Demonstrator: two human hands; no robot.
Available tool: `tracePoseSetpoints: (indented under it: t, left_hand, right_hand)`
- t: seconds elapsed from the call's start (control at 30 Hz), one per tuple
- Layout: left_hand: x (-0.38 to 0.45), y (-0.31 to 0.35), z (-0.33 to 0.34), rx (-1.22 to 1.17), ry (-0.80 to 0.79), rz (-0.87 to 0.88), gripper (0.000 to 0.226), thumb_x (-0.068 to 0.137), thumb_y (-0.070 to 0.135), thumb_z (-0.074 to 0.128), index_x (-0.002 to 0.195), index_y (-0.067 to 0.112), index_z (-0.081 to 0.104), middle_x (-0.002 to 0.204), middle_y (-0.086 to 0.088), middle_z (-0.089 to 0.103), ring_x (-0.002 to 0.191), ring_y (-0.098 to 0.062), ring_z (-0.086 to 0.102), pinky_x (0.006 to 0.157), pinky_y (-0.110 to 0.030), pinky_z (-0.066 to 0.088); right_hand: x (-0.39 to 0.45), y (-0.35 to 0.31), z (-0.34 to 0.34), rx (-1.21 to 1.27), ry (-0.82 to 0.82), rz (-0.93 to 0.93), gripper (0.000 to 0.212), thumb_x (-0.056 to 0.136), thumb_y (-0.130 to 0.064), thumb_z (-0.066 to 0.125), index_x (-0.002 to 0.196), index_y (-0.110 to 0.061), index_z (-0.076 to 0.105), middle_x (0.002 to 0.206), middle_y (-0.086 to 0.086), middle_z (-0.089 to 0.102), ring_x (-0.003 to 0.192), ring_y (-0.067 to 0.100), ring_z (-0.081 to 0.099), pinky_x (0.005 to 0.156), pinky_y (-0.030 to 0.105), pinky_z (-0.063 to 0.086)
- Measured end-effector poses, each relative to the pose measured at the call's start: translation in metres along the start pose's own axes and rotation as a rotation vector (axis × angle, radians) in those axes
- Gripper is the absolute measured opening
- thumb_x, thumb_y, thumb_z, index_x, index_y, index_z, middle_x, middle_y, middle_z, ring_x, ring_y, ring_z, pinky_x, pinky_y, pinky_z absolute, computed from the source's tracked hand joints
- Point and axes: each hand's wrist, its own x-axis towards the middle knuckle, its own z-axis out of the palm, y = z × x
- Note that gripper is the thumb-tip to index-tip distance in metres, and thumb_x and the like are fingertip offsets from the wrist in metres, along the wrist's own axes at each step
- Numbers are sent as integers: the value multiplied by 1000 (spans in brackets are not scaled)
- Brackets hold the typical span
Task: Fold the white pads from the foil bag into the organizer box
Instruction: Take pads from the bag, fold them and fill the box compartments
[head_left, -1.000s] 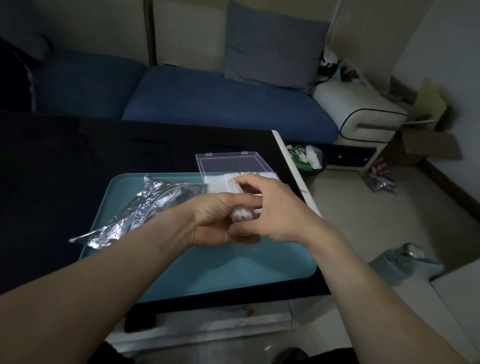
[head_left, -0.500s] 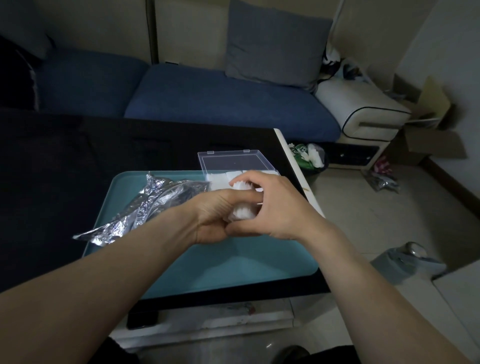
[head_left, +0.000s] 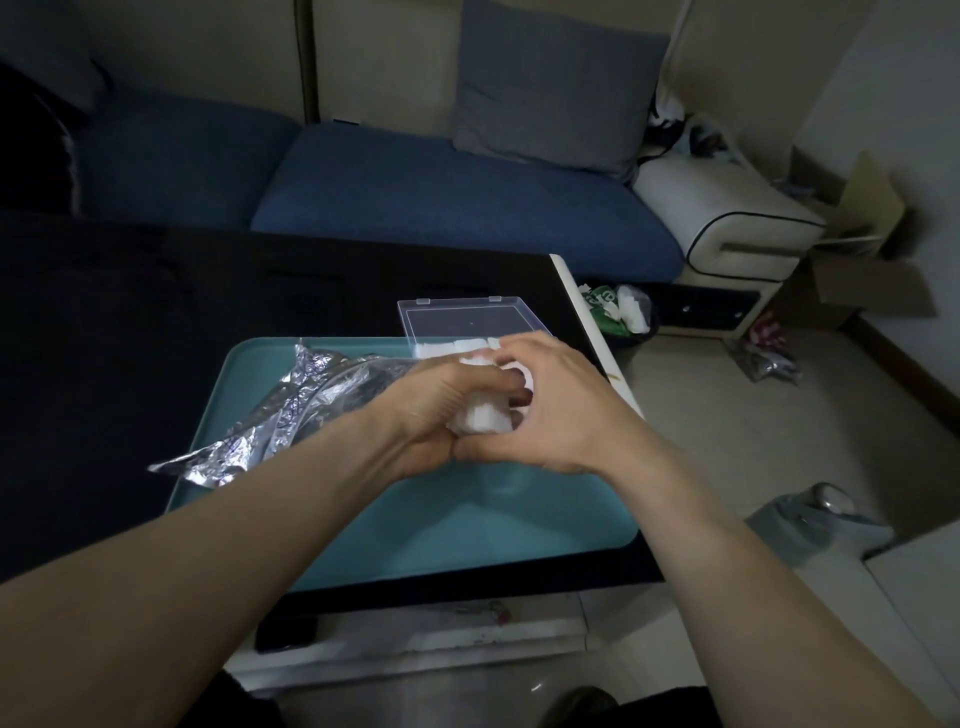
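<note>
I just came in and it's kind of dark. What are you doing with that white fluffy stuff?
A person is folding a white pad between both hands, the left hand and the right hand, above a teal tray. A crinkled foil bag lies on the tray's left side. Behind the hands a clear organizer box stands open, with a row of white pads already inside. This pad is not in the box yet.
</note>
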Motion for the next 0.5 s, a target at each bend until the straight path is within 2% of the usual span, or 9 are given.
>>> tracePoseSetpoints:
  t: [0.07,0.17,0.2,0.27,0.33,0.4,0.43,0.5]
  left_hand:
    - [-2,0,0,-6,-19,-8,38,84,-2,63,121,-7,57,104,-24,62,83,-27,69,66,-33,57]
    - [-3,0,0,83,-27,-82,18,87,-4,56,105,-2,60,85,-18,63,71,-22,67,60,-29,57]
    - [-2,-1,-1,101,-16,-86,15,86,-5,56,100,-2,59,80,-17,61,65,-21,65,56,-27,56]
    - [-1,-2,-2,130,0,-85,13,84,-7,57,97,-4,57,73,-15,56,57,-18,58,51,-25,51]
    - [1,-6,-5,247,39,-63,22,78,-9,62,99,-12,58,76,-21,62,62,-23,61,52,-26,49]
    - [0,-11,-6,405,40,-56,51,60,-5,68,108,-19,57,90,-32,63,73,-32,59,53,-28,45]
    - [0,-12,-6,461,28,-77,62,54,-2,67,112,-20,55,92,-34,59,70,-32,55,50,-26,41]
    - [0,-14,-5,532,-19,-108,62,57,-5,61,117,-17,53,94,-34,58,60,-27,55,43,-22,38]
  right_hand:
    - [0,0,0,34,-39,-26,92,46,-62,90,127,-32,58,123,-15,56,108,9,58,91,38,54]
    - [-1,-2,4,80,-45,-74,72,52,-40,97,116,-27,65,101,-10,67,93,10,63,83,35,55]
    - [-2,-2,5,98,-50,-73,74,53,-39,97,118,-28,64,101,-10,68,93,10,63,83,34,55]
    - [-4,0,2,149,-145,-26,92,54,-41,97,135,-30,55,114,-13,64,104,6,62,92,28,53]
    - [-5,6,-3,316,-289,17,94,61,-33,96,143,-27,49,123,-12,62,113,6,61,101,27,51]
    - [-5,14,-5,484,-343,26,79,66,-19,92,136,-21,56,115,-9,67,112,9,63,102,31,51]
    - [-4,19,-5,541,-354,41,73,64,-14,88,131,-20,59,110,-8,68,109,9,64,99,30,52]
    - [-4,28,-4,622,-374,58,59,62,-5,77,118,-19,64,103,-3,69,103,10,63,88,29,53]
